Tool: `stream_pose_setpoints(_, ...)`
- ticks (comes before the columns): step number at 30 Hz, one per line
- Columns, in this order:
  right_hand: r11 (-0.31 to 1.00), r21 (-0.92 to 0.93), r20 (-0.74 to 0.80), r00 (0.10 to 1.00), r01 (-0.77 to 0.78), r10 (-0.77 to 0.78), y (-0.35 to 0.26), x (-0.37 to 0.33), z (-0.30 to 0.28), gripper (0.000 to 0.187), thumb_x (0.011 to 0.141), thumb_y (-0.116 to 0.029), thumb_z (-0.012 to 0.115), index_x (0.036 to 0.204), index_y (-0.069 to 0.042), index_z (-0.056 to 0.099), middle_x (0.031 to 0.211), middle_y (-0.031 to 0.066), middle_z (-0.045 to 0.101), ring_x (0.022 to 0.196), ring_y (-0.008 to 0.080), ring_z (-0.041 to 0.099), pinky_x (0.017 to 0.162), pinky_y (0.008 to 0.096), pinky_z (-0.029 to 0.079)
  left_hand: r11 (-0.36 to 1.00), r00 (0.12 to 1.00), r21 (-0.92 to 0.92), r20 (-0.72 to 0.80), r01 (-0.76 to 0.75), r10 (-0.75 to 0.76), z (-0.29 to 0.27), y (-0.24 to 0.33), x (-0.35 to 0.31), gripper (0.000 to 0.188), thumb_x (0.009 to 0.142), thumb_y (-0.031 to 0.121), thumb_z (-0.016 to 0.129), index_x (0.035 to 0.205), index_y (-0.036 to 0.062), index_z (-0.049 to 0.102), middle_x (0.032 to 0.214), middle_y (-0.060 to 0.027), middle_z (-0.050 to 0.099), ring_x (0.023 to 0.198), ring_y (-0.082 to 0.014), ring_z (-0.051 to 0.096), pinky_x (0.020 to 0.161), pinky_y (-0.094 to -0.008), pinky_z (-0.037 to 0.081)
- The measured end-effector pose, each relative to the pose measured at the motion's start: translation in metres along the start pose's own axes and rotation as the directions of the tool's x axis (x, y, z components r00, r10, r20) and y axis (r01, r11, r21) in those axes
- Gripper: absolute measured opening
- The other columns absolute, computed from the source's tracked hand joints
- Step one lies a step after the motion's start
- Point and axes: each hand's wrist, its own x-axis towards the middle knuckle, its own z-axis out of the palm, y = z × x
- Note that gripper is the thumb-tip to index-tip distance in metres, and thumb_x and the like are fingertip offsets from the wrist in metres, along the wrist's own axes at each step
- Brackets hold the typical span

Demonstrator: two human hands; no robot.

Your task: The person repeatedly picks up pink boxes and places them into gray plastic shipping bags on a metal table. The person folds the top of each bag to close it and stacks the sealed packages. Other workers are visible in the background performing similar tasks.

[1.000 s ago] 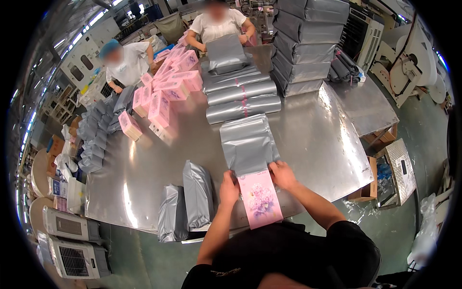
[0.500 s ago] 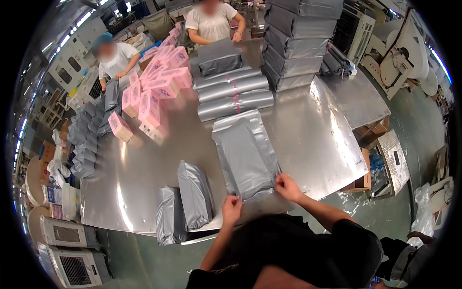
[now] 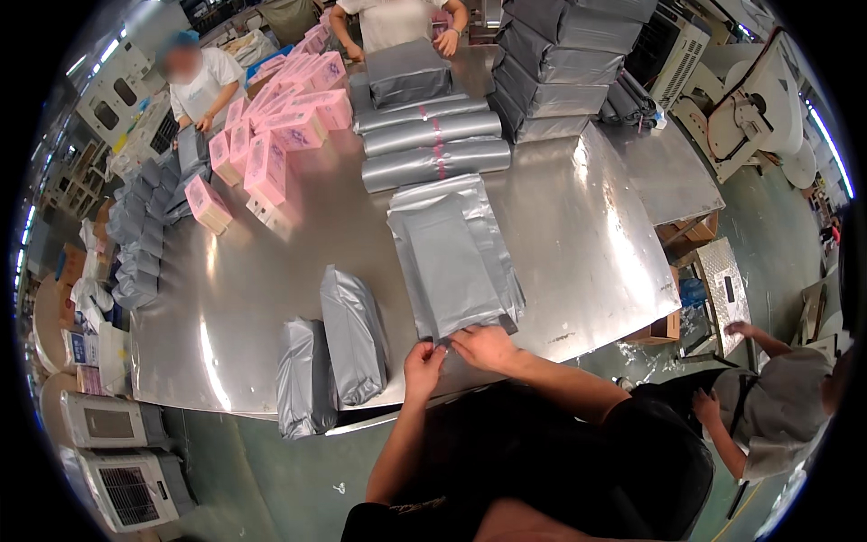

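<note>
A grey plastic mailing bag (image 3: 449, 262) lies flat before me on the metal table, over at least one more bag whose silvery edges show around it. My left hand (image 3: 423, 370) pinches the near left corner of the top bag, at the table's front edge. Close beside it, my right hand (image 3: 486, 349) has its fingers closed on the same near edge, knuckles up. What the fingertips grip exactly is partly hidden. Left of my left hand stand two filled grey parcels, one taller (image 3: 352, 334) and one nearer the edge (image 3: 304, 378).
Beyond the bag lie several grey rolls (image 3: 438, 165) and a tall stack of grey packages (image 3: 564, 77). Pink boxes (image 3: 268, 169) are heaped at the far left, beside smaller grey parcels (image 3: 140, 237). Two people work across the metal table (image 3: 587, 244); another person (image 3: 768, 406) is at the right.
My right hand has moved left along the bag's near edge, from its right corner to beside my left hand. At the lower right, a person has come further into view.
</note>
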Motion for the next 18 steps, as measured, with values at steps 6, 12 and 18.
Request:
stream_pose_setpoints(6,0.981,0.182,-0.104,0.994,0.062,-0.044,-0.019,-0.014,0.025,0.013,0.09,-0.024,0.068,0.1,-0.017,0.07,0.094,0.005,0.063,0.076,0.0298,0.068,0.061,0.0425,0.056,0.843,0.938,-0.413,0.174,0.345,-0.299,-0.008,0.013,-0.021,0.022,0.099,0.021,0.066,0.116,0.0071,0.067,0.1,-0.0033,0.074,0.086,-0.013,0.071,0.061,-0.0254,0.051)
stream_pose_setpoints(12,0.969,0.242,-0.13,0.991,0.054,-0.023,-0.015,-0.056,0.016,0.009,0.09,-0.019,0.071,0.09,-0.014,0.064,0.09,0.0051,0.058,0.075,0.0297,0.067,0.059,0.0433,0.055,0.85,0.93,-0.387,0.225,0.358,-0.29,-0.01,0.02,-0.023,0.024,0.1,0.023,0.064,0.116,0.0053,0.067,0.102,-0.0051,0.074,0.087,-0.0133,0.07,0.063,-0.0246,0.05)
stream_pose_setpoints(18,0.97,-0.238,0.887,0.416,0.041,0.2,0.109,-0.264,-0.096,0.048,0.088,-0.023,0.075,0.132,-0.011,0.062,0.128,0.0128,0.06,0.107,0.0323,0.068,0.092,0.0436,0.053,0.995,0.994,0.058,-0.061,-0.087,0.09,-0.018,0.006,-0.028,0.019,0.098,0.007,0.065,0.117,0.0026,0.066,0.103,-0.0062,0.071,0.086,-0.0142,0.066,0.072,-0.0288,0.054)
